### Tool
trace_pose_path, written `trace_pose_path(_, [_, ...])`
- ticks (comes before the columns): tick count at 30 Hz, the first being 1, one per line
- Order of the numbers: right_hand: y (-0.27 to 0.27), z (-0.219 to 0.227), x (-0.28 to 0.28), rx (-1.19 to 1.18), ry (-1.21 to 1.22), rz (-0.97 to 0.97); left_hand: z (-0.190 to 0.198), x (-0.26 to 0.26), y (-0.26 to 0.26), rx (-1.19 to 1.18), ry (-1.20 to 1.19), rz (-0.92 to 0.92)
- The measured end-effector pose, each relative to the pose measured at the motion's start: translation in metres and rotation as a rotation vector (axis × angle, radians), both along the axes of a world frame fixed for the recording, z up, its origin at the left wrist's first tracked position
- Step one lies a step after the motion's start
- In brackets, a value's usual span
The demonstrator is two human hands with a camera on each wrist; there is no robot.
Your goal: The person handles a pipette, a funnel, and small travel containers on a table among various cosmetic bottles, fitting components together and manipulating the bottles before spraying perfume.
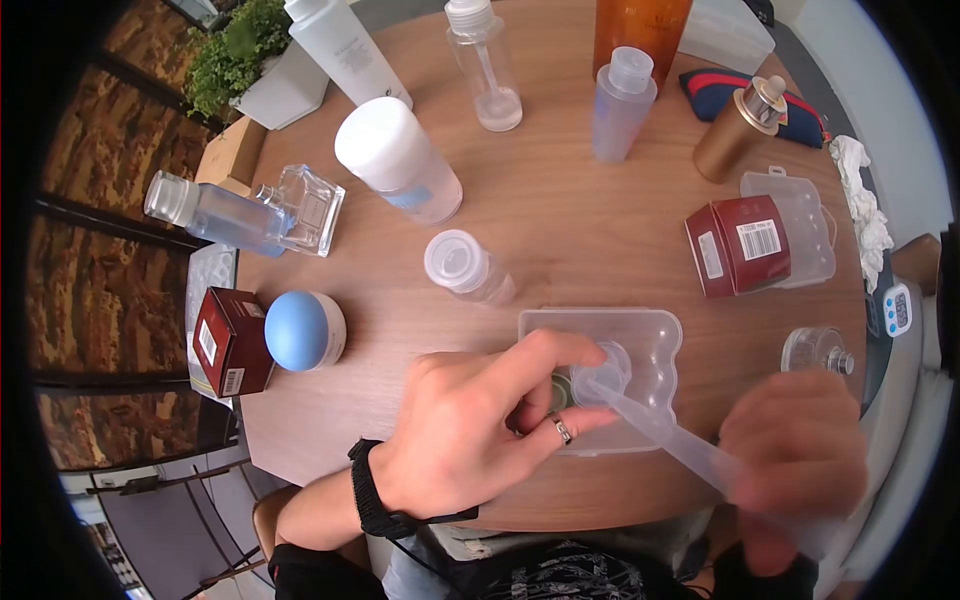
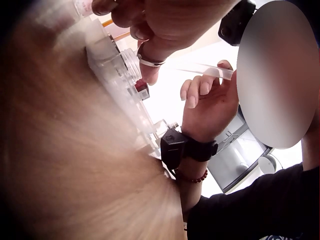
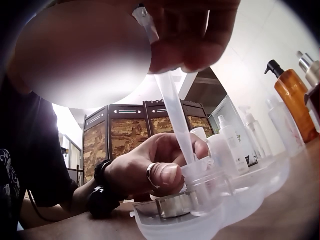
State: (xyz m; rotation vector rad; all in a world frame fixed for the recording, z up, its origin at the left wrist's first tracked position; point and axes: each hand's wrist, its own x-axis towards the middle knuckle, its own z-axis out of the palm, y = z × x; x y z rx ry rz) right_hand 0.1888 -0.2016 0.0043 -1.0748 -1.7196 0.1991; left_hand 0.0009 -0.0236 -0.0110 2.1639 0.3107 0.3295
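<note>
A small clear bottle point(image 1: 592, 380) point(image 3: 207, 187) stands in a clear plastic tray point(image 1: 655, 340), pinched between thumb and index finger of my left hand point(image 1: 480, 420) point(image 2: 170, 27) point(image 3: 142, 170). My right hand point(image 1: 795, 460) point(image 2: 212, 107) point(image 3: 197, 40) grips a long translucent dropper point(image 1: 680, 445) point(image 2: 200, 69) point(image 3: 175, 112); it slants down with its narrow tip at the bottle's mouth. Motion blurs the right hand in the head view. Beside the bottle, partly under my left hand, lies a round container point(image 1: 560, 392) point(image 3: 175, 204).
Left are a blue-lidded jar point(image 1: 300, 330), a dark red box point(image 1: 235, 340) and a glass bottle point(image 1: 312, 212). A small clear bottle point(image 1: 465, 265) stands behind the tray. Right are another red box point(image 1: 735, 245) and a glass bottle point(image 1: 815, 350). Several bottles stand farther back.
</note>
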Motion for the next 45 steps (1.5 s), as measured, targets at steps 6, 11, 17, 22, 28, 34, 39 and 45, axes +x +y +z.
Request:
trace_pose_path(6, [-0.01, -0.001, -0.015, 0.052, -0.034, -0.252, -0.003, -0.003, 0.001, -0.033, -0.035, -0.021])
trace_pose_path(11, [-0.019, 0.008, -0.033, -0.091, 0.198, -0.583, 0.001, -0.003, -0.002, 0.033, 0.0, 0.023])
trace_pose_path(17, [-0.019, 0.007, -0.03, -0.114, 0.177, -0.556, 0.0, -0.001, -0.005, 0.028, -0.007, 0.018])
trace_pose_path(22, [-0.017, 0.004, -0.03, -0.099, 0.127, -0.57, 0.004, 0.0, -0.005, -0.048, 0.014, 0.048])
trace_pose_path(28, [-0.037, 0.011, -0.021, -0.106, 0.378, -0.497, 0.001, -0.002, -0.004, -0.147, 0.077, 0.029])
trace_pose_path(34, [-0.029, 0.003, -0.023, -0.076, 0.446, -0.55, 0.009, -0.002, -0.006, -0.119, 0.157, -0.002])
trace_pose_path(39, [-0.033, 0.0, -0.02, -0.026, 0.423, -0.527, 0.007, 0.001, -0.009, -0.196, 0.142, 0.042])
trace_pose_path(45, [-0.047, 0.003, -0.021, -0.029, 0.448, -0.393, 0.006, -0.002, -0.009, -0.194, 0.11, 0.055])
